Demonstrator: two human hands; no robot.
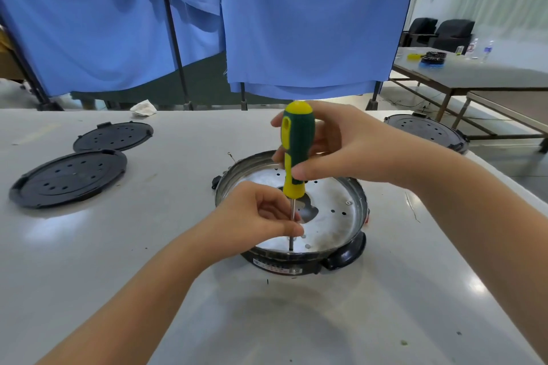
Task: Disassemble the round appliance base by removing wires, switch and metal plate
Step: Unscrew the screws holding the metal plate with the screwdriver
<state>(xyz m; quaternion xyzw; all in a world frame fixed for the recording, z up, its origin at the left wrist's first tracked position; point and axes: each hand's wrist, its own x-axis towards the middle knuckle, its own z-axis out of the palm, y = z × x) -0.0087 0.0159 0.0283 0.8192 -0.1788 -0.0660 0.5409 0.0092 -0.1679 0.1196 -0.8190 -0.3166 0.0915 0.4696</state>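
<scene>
The round appliance base [345,258] sits mid-table, black-rimmed, with a shiny metal plate [329,216] inside it that has a central cutout and several small holes. A green and yellow screwdriver [296,145] stands upright, its tip on the plate near the front rim. My right hand [350,148] grips the handle from the right. My left hand [261,216] pinches the steel shaft low down, just above the plate. A screw head [348,203] shows on the plate's right side. No wires or switch can be made out.
Two black perforated round covers [68,178] [114,136] lie on the white table at the left. Another round base [427,132] sits at the far right edge. A crumpled white cloth [143,108] lies at the back. Blue curtains [296,24] hang behind the table.
</scene>
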